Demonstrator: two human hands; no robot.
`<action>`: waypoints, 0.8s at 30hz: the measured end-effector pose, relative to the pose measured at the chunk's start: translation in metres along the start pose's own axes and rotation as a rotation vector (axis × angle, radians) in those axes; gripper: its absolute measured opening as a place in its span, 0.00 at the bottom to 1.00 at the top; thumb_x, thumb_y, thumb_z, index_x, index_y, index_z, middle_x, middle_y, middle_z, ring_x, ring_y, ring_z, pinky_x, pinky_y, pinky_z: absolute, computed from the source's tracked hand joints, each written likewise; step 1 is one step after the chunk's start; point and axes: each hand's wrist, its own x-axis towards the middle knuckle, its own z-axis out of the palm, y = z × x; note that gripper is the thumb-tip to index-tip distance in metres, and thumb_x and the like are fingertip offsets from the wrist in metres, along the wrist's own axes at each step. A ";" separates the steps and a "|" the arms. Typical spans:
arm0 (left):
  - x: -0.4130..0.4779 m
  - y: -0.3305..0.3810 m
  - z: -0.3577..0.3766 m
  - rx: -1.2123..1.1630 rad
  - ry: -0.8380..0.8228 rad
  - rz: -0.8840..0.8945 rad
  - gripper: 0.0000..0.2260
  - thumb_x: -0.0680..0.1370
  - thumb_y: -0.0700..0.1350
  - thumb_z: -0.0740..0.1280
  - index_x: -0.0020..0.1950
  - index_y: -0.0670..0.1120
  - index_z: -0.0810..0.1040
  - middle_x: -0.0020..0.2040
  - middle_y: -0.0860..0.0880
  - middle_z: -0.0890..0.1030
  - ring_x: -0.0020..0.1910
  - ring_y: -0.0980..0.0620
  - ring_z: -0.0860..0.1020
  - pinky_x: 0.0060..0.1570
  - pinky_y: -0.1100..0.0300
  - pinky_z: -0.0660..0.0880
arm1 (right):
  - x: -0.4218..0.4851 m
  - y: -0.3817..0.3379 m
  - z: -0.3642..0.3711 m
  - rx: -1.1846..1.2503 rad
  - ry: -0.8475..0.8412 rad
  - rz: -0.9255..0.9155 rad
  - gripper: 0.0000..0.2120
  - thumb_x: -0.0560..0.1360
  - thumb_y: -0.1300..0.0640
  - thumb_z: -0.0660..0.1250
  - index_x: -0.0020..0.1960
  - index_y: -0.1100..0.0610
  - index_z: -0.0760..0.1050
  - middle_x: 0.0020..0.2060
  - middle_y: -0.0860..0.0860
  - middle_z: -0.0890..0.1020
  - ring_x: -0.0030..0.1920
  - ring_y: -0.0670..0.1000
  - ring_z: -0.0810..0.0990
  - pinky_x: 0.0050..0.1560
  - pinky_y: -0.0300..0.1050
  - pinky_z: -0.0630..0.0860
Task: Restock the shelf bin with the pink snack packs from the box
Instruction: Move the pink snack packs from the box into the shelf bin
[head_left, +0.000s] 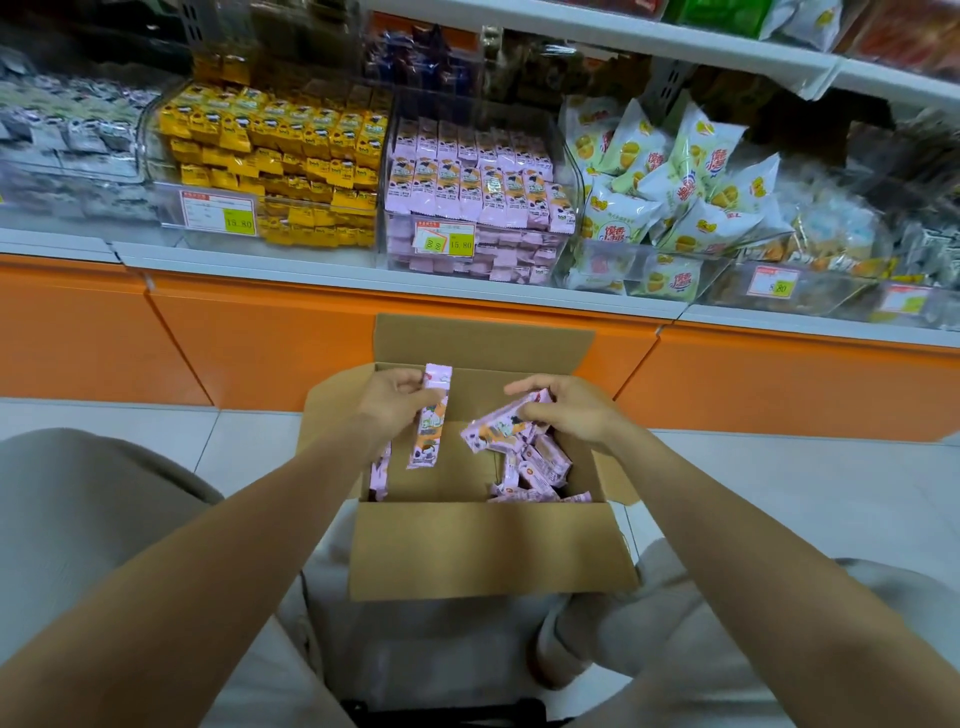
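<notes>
Shop aisle, white shelf over an orange base. The clear shelf bin full of pink packs sits far, between a yellow-pack bin on its left and white bags on its right. 1 open cardboard box sits near, between the knees. The left hand pinches 1 pink snack pack over the box, long axis near-far, top end pointing at the shelf. The right hand grips a small bunch of packs, maybe 2, lying left-right. A loose heap fills the box's right side, too jumbled to count.
</notes>
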 end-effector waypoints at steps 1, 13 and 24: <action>0.001 0.000 0.002 0.035 -0.034 0.008 0.09 0.76 0.40 0.71 0.55 0.42 0.79 0.49 0.47 0.82 0.39 0.59 0.79 0.38 0.70 0.73 | -0.001 -0.003 -0.002 -0.012 -0.044 0.006 0.17 0.76 0.59 0.68 0.64 0.54 0.75 0.60 0.47 0.77 0.53 0.39 0.77 0.49 0.26 0.68; -0.007 0.005 0.022 -0.059 -0.226 -0.045 0.11 0.74 0.43 0.73 0.54 0.41 0.79 0.46 0.46 0.84 0.42 0.52 0.81 0.42 0.62 0.76 | 0.011 -0.014 0.020 0.342 0.106 -0.083 0.17 0.69 0.58 0.76 0.53 0.58 0.72 0.43 0.57 0.82 0.38 0.47 0.82 0.40 0.38 0.76; -0.007 0.035 0.026 -0.134 -0.071 -0.051 0.04 0.73 0.40 0.74 0.46 0.45 0.82 0.48 0.42 0.85 0.43 0.47 0.81 0.46 0.55 0.77 | -0.004 -0.033 0.023 0.346 0.278 -0.253 0.12 0.71 0.54 0.74 0.54 0.52 0.79 0.52 0.52 0.82 0.53 0.51 0.81 0.61 0.58 0.76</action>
